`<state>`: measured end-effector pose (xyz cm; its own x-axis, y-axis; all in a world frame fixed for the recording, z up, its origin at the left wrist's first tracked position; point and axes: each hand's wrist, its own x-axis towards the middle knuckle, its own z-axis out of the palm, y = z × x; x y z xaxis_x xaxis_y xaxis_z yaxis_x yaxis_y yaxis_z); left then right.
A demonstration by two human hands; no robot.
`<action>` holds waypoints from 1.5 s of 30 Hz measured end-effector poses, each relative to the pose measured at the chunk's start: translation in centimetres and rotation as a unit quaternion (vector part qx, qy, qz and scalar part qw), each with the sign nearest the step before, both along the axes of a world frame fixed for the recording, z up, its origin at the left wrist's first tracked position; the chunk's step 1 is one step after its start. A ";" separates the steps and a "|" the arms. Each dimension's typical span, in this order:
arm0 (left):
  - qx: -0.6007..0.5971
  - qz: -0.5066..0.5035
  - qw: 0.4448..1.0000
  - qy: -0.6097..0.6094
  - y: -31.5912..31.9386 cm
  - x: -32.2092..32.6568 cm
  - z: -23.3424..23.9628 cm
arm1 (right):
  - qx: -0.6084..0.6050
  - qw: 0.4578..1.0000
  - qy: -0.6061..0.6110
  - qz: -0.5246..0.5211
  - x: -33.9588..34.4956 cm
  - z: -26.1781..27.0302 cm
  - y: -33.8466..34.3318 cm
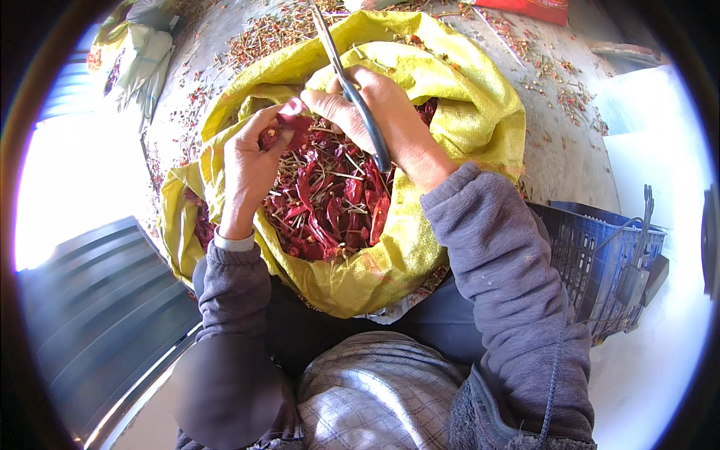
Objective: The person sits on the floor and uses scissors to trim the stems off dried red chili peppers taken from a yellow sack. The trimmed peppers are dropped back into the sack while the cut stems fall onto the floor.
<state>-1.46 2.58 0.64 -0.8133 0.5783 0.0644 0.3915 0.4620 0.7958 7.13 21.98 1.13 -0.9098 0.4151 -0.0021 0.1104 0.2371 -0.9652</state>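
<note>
Between the thumb and fingers of my left hand [250,154] is a dried red chili pepper [298,128]. My right hand [388,109] grips a pair of scissors [360,101] with dark handles, its blades pointing up and away from me. The tips of both hands nearly meet above an open yellow woven sack [495,107] with a rolled rim. Inside the sack lies a heap of dried red chilies [332,211] mixed with pale stems. The sack stands in front of my lap.
Cut stems and red scraps [264,36] litter the concrete floor. A blue plastic crate [568,242] stands to my right, with cables and an adapter [633,284] on its side. Another sack [140,70] is at the far left, near a dark corrugated panel [107,298]. A red bag [531,8] lies at the back.
</note>
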 end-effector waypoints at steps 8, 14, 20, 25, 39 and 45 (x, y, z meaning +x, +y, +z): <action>-0.026 -0.023 0.981 0.191 0.5 1.2 0.6 | -0.002 0.998 -0.007 0.068 0.4 -0.3 -0.7; 0.019 0.125 0.990 0.062 0.8 1.6 1.3 | -0.099 0.992 0.071 -0.040 -0.5 -0.5 -1.4; 0.269 0.051 0.879 -0.391 1.1 2.4 0.5 | 0.006 0.990 0.142 -0.019 0.1 -0.8 -2.7; 0.347 0.045 0.844 -0.406 0.8 1.9 0.0 | 0.119 0.990 0.069 0.034 0.5 -0.6 -3.4; 0.244 0.178 0.942 -0.146 -0.6 -1.0 0.0 | 0.254 0.961 -0.039 0.104 2.5 -0.5 -3.0; 0.132 0.156 0.978 -0.051 -0.4 -0.4 0.1 | 0.299 0.947 -0.060 0.103 2.2 -0.5 -3.2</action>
<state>-1.84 2.18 0.76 -0.9576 0.2745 0.0871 0.1763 0.3198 0.9309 9.34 18.77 0.66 -0.9798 0.1878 0.0681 0.1026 0.7654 -0.6354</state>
